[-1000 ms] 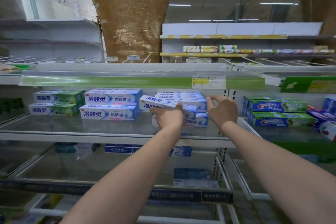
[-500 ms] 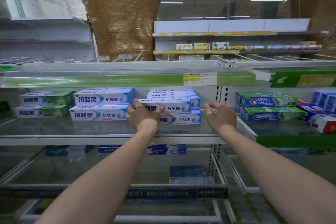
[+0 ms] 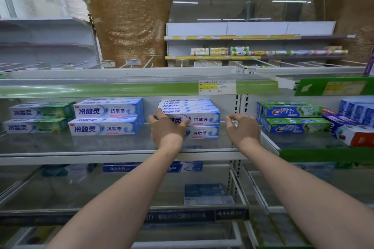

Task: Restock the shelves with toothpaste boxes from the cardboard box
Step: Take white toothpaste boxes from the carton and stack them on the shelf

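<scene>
The left hand (image 3: pixel 166 130) grips the top box (image 3: pixel 199 118) of the middle stack on the shelf (image 3: pixel 101 154), squaring it, while the right hand (image 3: pixel 242 128) hovers beside, loosely curled and empty; next, probably, letting go and fetching more.

A yellow price label (image 3: pixel 217 87) sits on the upper shelf's green edge strip (image 3: pixel 121 89); wrapped rolls (image 3: pixel 263 52) line a far rack.
</scene>
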`<control>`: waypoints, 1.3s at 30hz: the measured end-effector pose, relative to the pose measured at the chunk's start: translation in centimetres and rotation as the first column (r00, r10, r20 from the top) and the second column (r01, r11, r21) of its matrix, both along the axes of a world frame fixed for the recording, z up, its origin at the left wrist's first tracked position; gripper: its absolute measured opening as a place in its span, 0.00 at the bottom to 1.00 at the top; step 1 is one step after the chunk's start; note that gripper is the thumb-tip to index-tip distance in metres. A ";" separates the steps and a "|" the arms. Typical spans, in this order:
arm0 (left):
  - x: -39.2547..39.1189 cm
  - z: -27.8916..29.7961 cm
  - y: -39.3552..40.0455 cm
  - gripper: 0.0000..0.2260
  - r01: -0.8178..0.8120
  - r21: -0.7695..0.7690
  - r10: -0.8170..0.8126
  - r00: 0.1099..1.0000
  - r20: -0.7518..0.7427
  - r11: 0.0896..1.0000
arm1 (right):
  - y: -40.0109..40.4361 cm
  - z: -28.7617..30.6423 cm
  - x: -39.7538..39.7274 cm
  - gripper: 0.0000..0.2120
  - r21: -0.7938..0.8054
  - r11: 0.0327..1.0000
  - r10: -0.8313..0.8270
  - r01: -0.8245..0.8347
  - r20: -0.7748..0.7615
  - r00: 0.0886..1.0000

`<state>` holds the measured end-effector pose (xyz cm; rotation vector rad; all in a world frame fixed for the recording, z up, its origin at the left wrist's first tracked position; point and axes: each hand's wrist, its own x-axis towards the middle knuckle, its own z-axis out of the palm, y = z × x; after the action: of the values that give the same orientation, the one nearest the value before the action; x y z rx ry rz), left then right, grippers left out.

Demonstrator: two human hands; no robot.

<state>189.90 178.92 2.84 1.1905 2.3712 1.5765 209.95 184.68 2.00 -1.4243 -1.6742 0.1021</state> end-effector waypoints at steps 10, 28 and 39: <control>-0.6 -0.3 0.1 0.42 0.022 0.027 -0.021 0.999 -0.027 0.999 | -0.6 0.7 0.8 0.14 -0.004 1.000 -0.001 0.002 0.164 0.986; -2.9 0.1 -2.4 0.42 -0.028 0.024 0.032 0.982 -0.188 0.999 | -1.3 2.4 -2.3 0.20 0.237 0.960 0.075 -0.147 0.286 0.955; -11.3 -1.0 -12.8 0.31 -0.295 -0.086 0.208 0.824 -0.527 0.952 | -7.2 0.6 -16.6 0.17 0.352 0.770 0.406 -0.532 0.373 0.834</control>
<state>178.60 166.07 1.84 1.4574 3.0379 1.1850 193.37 177.51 2.62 -0.6654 -2.1007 -0.2005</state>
